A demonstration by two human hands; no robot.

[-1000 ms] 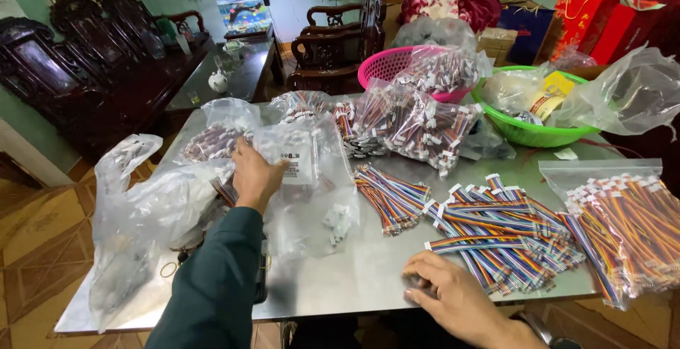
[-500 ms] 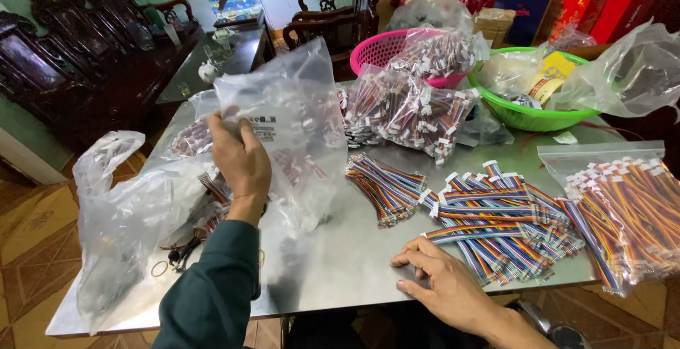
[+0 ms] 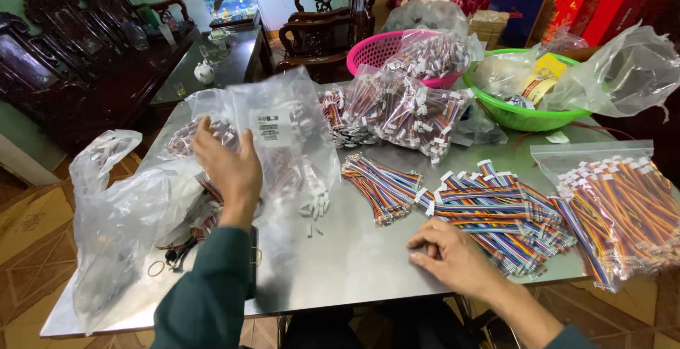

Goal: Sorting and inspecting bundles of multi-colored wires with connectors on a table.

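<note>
Steel counter (image 3: 354,264) is carrying it all. Sorting looking early: most bundles are sitting bagged. Left hand (image 3: 228,168) is gripping a clear bag (image 3: 290,136), raised; right hand (image 3: 453,257), loosely curled, is resting beside the ribbon cables (image 3: 489,204).

Under the right hand (image 3: 453,258) the table (image 3: 354,257) is dull brushed metal — smooth, faintly reflective. The bag (image 3: 283,136) raised by the left hand (image 3: 228,168) is thin, crinkled clear plastic — glossy, with a matt paper label (image 3: 269,128).
</note>
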